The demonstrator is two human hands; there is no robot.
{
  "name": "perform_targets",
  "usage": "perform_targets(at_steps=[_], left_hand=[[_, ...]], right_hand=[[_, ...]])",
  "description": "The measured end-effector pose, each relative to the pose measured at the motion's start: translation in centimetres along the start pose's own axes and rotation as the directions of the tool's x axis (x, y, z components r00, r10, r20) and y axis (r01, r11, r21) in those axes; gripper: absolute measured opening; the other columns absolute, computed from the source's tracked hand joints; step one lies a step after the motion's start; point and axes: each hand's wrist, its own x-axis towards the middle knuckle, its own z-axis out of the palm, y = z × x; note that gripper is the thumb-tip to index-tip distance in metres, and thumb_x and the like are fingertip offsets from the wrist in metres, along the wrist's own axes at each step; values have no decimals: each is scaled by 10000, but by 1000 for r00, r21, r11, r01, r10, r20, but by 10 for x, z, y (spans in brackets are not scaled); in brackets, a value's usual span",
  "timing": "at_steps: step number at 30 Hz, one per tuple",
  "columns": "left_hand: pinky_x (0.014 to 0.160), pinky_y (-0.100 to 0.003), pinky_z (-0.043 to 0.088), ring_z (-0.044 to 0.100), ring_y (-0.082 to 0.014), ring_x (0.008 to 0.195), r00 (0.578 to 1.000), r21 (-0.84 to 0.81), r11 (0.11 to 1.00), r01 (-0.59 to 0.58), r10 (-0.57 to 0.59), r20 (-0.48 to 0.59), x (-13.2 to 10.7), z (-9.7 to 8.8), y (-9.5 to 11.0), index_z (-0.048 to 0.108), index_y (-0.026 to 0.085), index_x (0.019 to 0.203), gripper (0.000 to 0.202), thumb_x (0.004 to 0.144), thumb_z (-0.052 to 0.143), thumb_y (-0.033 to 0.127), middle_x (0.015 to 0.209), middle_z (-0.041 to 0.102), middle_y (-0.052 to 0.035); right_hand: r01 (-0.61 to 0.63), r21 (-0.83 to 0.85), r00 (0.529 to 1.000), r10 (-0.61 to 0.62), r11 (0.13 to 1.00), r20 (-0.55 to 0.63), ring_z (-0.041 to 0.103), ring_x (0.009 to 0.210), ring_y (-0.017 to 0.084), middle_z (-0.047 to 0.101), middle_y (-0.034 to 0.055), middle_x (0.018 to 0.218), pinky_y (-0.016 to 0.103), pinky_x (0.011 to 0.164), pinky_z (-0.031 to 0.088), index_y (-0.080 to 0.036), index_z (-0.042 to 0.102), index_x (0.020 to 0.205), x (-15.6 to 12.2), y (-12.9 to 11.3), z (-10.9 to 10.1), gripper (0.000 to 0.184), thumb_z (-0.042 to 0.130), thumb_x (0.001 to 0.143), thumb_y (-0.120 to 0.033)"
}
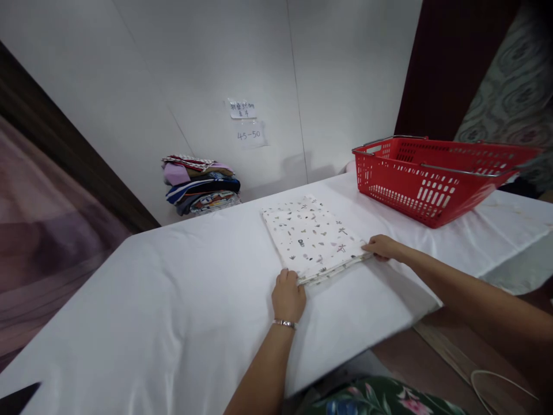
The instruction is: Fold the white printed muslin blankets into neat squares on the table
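A white cloth (313,233) with small scattered prints lies folded into a layered rectangle on the table. My left hand (288,297), with a bracelet at its wrist, has its fingers closed on the near left corner of the cloth. At the near right corner, my right hand (383,248) pinches the cloth's edge between thumb and fingers. The folded layers show along the near edge between both hands. What kind of cloth article it is, I cannot tell.
A red plastic basket (401,193) with metal handles stands at the right on the white-covered table (207,305). Folded textiles (201,184) are stacked by the wall at the back left. Two paper notes (250,134) hang on the wall. A pink curtain (52,230) hangs at the left.
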Motion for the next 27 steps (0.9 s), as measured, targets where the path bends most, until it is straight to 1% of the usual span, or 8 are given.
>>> perform_targets(at_steps=[4,8,10,13,15,17,22,27], left_hand=[[708,-260,394,469,-176,919,1000,-17,1000,-6,6,-10,1,1,-2,486,199,840,138,751,477,94,969,502,-40],[710,-260,393,469,-177,937,1000,-36,999,-5,5,-3,1,1,-3,486,200,836,130,752,481,101,979,500,-42],[699,-261,390,470,-176,925,1000,-41,999,-1,1,-5,1,1,-3,484,201,832,131,750,479,100,976,501,-40],[678,-260,386,471,-175,900,1000,-46,999,-1,0,-14,2,1,-3,483,202,830,122,751,479,109,962,503,-34],[677,-258,386,472,-173,901,1000,-49,999,-1,0,-11,2,1,-3,484,202,828,115,753,484,115,960,504,-34],[689,-255,389,472,-170,913,1000,-53,999,2,-2,-4,1,0,-3,486,201,828,116,753,488,113,965,505,-35],[715,-260,395,472,-171,932,1000,-57,998,3,-2,12,1,-1,-3,494,201,847,130,760,482,106,975,504,-38],[713,-262,396,475,-172,930,1000,-62,998,12,-10,23,1,-1,-3,496,201,851,111,771,486,124,982,502,-42]], right_hand=[[-14,-12,1000,14,1000,10,500,439,114,545,14,481,210,414,351,-140,555,732,-2,-6,-5,193,535,795,-322],[-26,-24,1000,27,999,12,471,406,126,512,16,428,223,391,314,-130,562,691,3,-10,-9,195,602,738,-315],[-33,0,999,33,999,29,460,388,126,494,15,404,226,386,309,-125,559,658,6,-13,-11,212,639,710,-314],[1,106,999,-6,994,46,493,424,114,518,10,451,207,403,344,-134,546,670,9,-19,-15,226,644,721,-331],[51,202,998,-59,978,30,545,507,101,562,8,538,181,453,392,-152,541,735,11,-23,-16,233,595,775,-374],[70,268,997,-78,961,17,571,558,96,578,8,577,167,491,422,-161,531,764,13,-23,-15,243,556,808,-399],[-36,254,998,20,966,65,535,447,121,556,23,477,212,438,436,-155,513,654,17,-6,-3,283,649,731,-392],[-98,186,994,86,978,74,548,444,144,540,28,462,233,421,441,-155,513,619,20,2,1,328,674,691,-432]])
